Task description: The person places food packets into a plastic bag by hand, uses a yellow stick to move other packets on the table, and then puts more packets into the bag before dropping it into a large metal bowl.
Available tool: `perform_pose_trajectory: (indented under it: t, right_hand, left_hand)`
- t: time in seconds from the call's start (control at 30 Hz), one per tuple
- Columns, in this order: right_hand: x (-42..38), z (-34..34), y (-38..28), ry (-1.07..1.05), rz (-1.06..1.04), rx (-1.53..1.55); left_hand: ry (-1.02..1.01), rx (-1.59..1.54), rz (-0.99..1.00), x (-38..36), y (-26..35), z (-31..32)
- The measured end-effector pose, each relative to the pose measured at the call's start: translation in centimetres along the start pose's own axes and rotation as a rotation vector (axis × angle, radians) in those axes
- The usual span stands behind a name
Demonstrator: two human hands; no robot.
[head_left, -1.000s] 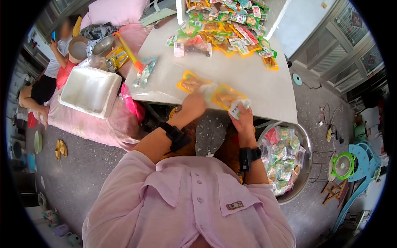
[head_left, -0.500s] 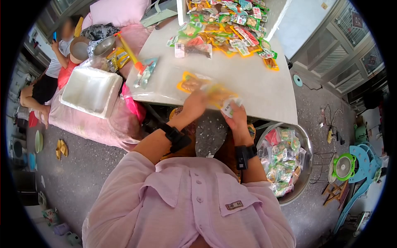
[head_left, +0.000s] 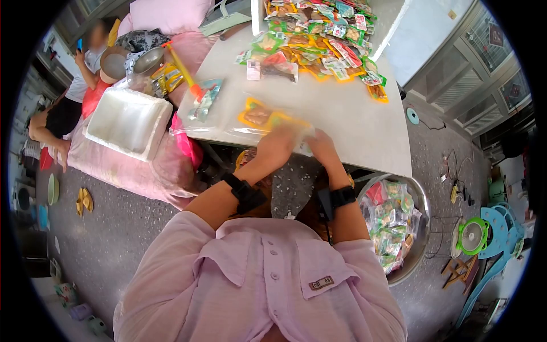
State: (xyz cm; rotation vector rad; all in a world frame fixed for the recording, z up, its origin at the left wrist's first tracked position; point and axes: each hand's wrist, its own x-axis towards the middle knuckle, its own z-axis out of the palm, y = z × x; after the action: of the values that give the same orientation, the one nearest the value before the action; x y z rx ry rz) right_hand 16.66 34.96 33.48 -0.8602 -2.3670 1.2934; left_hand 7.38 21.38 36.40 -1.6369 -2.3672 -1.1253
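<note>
At the front edge of the white table [head_left: 353,134], my left hand [head_left: 277,147] reaches over a yellow-edged snack packet [head_left: 257,114] with brown food inside. Its fingertips are smeared by motion, so their grip cannot be made out. Close beside it, my right hand [head_left: 323,147] is closed on a packet with a pale, whitish part [head_left: 303,148], mostly hidden under the fingers. Clear plastic film [head_left: 219,130] lies along the table edge left of my hands.
A heap of colourful snack packets [head_left: 319,51] spills from a white box at the back. A metal basin [head_left: 424,228] of packets stands at lower right. At left are a foam box [head_left: 128,122], a yellow-handled tool [head_left: 183,69] and a seated person [head_left: 80,74].
My right hand has turned inward and moved slightly left and up, now covering most of the white-labelled packet. My left hand has shifted slightly down and right. The view has tilted a little.
</note>
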Motion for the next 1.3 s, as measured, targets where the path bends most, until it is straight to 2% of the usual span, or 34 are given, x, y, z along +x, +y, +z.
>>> perform_pose_trajectory:
  t: [0.03, 0.13, 0.33, 0.43, 0.53, 0.67, 0.77, 0.87, 0.97, 1.07, 1.17, 1.27, 1.3]
  right_hand:
    - [0.2, 0.0, 0.4, 0.062, -0.13, -0.167]
    - [-0.1, 0.5, -0.7, 0.042, -0.246, 0.165]
    - [1.0, 1.0, -4.0, -0.169, 0.161, 0.308]
    - [2.3, 0.7, -2.1, -0.189, 0.219, 0.331]
    - [2.1, 1.2, -2.1, -0.094, 0.078, 0.159]
    - [2.4, 2.2, -3.6, -0.16, -0.123, 0.057]
    - [3.3, 1.4, -3.2, -0.315, 0.157, 0.29]
    - [4.8, -1.5, -1.9, -0.279, 0.195, 0.246]
    - [7.8, -3.9, -0.4, -0.075, 0.16, 0.191]
    - [13.9, -4.1, 4.5, 0.214, -0.096, -0.175]
    - [16.3, -4.0, 2.7, 0.323, -0.187, -0.454]
    - [19.0, -2.8, 2.0, 0.332, -0.237, -0.648]
    - [19.5, -2.4, 1.2, 0.315, -0.192, -0.716]
  left_hand:
    - [-0.012, -0.006, 0.004, -0.1, -0.1, 0.0]
    - [-0.086, 0.026, -0.048, 0.2, 0.2, -0.6]
    - [0.051, 0.005, 0.043, 0.1, -0.2, 0.5]
    - [0.018, 0.03, 0.013, -0.4, -0.9, 0.8]
    - [0.069, 0.045, 0.062, -0.6, -0.9, 0.8]
    - [0.088, 0.078, 0.122, -0.6, -0.6, 0.3]
    - [0.174, 0.137, 0.174, -0.6, -1.1, 0.0]
    - [0.191, 0.173, 0.22, -0.9, -2.9, 1.2]
    - [0.153, 0.191, 0.186, -1.8, -4.6, 3.3]
    - [0.129, 0.186, 0.167, -1.8, -4.6, 3.4]
    - [0.107, 0.175, 0.131, -1.7, -3.9, 2.8]
    - [0.073, 0.14, 0.104, -1.7, -3.8, 2.4]
    - [0.071, 0.137, 0.104, -1.7, -3.9, 2.5]
